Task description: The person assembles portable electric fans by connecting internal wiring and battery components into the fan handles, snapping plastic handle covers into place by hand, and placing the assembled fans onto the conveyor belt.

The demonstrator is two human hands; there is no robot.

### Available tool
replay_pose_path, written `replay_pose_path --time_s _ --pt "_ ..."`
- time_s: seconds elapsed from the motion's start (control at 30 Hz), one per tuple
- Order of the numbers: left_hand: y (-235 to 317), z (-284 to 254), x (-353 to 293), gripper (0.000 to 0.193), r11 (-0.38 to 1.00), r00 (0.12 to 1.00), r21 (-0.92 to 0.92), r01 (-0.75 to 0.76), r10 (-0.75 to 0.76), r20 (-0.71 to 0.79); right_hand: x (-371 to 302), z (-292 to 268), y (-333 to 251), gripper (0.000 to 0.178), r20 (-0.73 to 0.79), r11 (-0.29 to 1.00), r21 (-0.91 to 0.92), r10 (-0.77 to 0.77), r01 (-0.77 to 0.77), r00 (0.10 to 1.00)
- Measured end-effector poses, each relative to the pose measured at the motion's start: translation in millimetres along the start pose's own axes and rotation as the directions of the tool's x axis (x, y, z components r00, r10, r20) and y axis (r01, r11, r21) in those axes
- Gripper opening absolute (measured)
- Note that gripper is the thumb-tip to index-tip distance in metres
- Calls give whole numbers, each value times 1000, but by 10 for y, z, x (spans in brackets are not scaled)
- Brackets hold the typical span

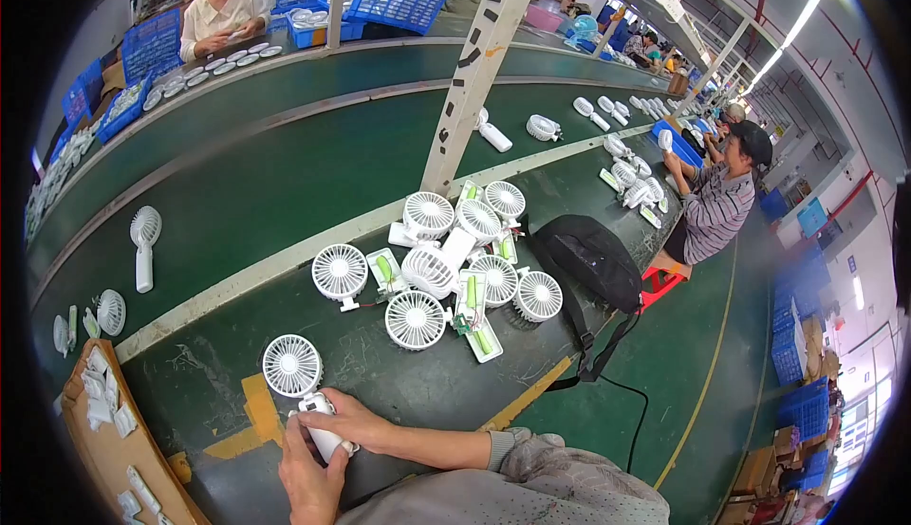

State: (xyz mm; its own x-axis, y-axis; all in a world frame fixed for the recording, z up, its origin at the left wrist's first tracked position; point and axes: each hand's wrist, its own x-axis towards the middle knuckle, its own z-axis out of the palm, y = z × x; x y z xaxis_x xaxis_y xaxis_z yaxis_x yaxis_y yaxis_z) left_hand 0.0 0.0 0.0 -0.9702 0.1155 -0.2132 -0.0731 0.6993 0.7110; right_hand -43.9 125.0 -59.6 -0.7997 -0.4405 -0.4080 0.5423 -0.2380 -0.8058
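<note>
A white handheld fan [292, 366] lies at the near edge of the dark workbench, its round grille pointing away from me. My left hand [308, 482] closes round the lower left side of its handle [328, 442]. From the right, my right hand [353, 419] grips the same handle, fingers across its top near the neck. Beyond my hands sits a pile of fans [429, 269], several with opened handles that show green cells and wires. A small part at the handle's lower end is partly hidden by my fingers.
A cardboard tray [142, 459] with white plastic parts stands at the left. A black bag [588, 261] with hanging straps lies right of the pile. Behind a pale rail runs a green conveyor [285, 174] carrying more fans. A co-worker [723, 184] sits at the right, another person [220, 15] works across the conveyor.
</note>
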Motion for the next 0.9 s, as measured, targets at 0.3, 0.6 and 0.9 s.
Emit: replay_pose_path --time_s 0.3,0.6,0.9 --pt "-12 9 105 63 991 990 -137 11 -30 -135 89 -238 -35 51 12 983 185 18 -20 1000" --pt "-357 36 340 23 942 955 -283 -181 100 -281 154 -277 140 26 15 982 186 -21 18 1000" --pt "-218 21 448 10 930 917 -130 -343 302 -260 7 -210 -96 32 -91 988 135 92 -79 992"
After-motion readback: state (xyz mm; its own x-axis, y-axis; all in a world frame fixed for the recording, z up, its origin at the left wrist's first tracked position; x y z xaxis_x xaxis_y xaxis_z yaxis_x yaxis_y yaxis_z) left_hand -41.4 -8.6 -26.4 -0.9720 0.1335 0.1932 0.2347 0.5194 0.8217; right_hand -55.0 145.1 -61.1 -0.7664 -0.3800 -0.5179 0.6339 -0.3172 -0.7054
